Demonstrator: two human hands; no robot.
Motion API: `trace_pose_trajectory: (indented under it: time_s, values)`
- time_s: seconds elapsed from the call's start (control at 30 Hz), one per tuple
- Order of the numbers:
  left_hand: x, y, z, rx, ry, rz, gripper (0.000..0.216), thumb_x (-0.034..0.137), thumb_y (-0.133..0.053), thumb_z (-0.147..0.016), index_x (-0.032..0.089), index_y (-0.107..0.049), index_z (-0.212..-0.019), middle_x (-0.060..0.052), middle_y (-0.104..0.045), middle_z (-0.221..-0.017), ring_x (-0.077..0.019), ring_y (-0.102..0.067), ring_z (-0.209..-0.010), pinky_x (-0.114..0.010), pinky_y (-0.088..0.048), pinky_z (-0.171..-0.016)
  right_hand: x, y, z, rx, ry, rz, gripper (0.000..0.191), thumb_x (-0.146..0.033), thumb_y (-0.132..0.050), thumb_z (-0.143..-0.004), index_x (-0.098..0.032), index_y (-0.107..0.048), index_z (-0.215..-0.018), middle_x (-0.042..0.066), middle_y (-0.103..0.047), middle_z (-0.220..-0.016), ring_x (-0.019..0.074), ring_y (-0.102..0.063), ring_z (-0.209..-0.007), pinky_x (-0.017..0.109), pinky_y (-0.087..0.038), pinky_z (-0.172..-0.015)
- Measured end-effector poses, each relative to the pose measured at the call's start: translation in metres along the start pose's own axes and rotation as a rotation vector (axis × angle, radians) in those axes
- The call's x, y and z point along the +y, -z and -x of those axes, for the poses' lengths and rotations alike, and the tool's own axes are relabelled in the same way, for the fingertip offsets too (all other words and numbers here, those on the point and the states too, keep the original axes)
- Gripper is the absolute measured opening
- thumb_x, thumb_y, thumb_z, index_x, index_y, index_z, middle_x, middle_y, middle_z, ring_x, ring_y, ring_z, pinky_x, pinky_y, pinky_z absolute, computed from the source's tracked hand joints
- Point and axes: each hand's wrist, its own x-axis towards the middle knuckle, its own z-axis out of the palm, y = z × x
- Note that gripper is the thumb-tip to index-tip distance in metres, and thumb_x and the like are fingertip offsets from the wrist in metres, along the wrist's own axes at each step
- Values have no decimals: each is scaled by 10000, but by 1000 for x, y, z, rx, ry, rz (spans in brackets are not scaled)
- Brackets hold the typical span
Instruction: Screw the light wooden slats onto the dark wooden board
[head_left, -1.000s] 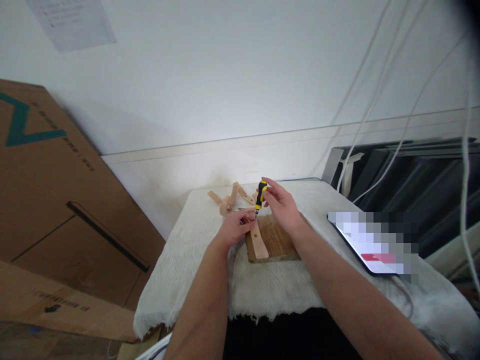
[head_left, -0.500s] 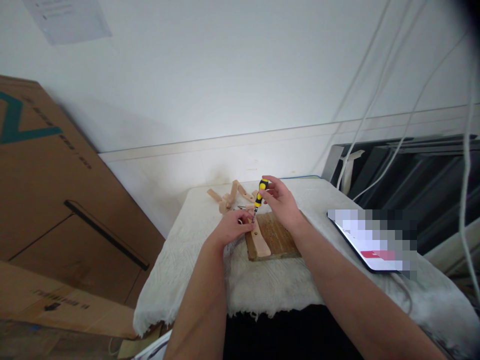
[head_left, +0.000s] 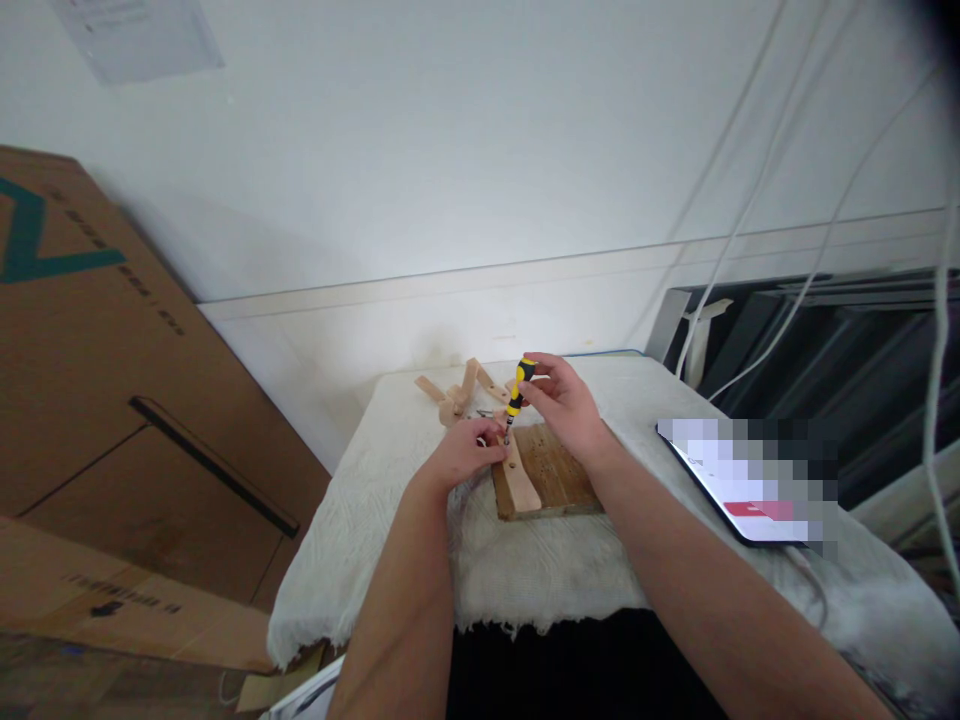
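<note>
My right hand [head_left: 562, 400] grips the handle of a yellow-and-black screwdriver [head_left: 516, 390], which is tilted with its tip pointing down. That tip meets a pale tan strip [head_left: 520, 485] with a flared end and a dark hole, lying along the left side of a brown wooden board [head_left: 559, 470]. My left hand [head_left: 472, 450] has thumb and fingers pinched together at the strip, right beside the screwdriver tip. Whatever sits between those fingertips is too small to make out.
Several pale tan pieces [head_left: 453, 405] lie in a loose pile behind my left hand. A tablet-like screen [head_left: 739, 490] rests on the cloth-covered table [head_left: 382, 480] at the right. A large cardboard box [head_left: 150, 350] leans at the left, and white cables [head_left: 731, 255] hang at the right.
The screwdriver handle has turned slightly in my right hand and tilts a little differently. My left hand, the strip and the board stay in place.
</note>
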Motion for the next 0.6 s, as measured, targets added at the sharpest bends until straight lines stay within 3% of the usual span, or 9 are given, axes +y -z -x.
trace_pose_trajectory:
  time_s: [0.6]
  values:
    - [-1,1,0,-18,-5,-14,176,271,-641,-713,137,-554,-638,4,-561,-694,-118,-505,-677,-248,-403,-643,-9,-2,5,-71,29,56,400,-325,-596,-805,-265,-528,-1195,42,-615,-1043,147,-623,-799,339,-532,-763]
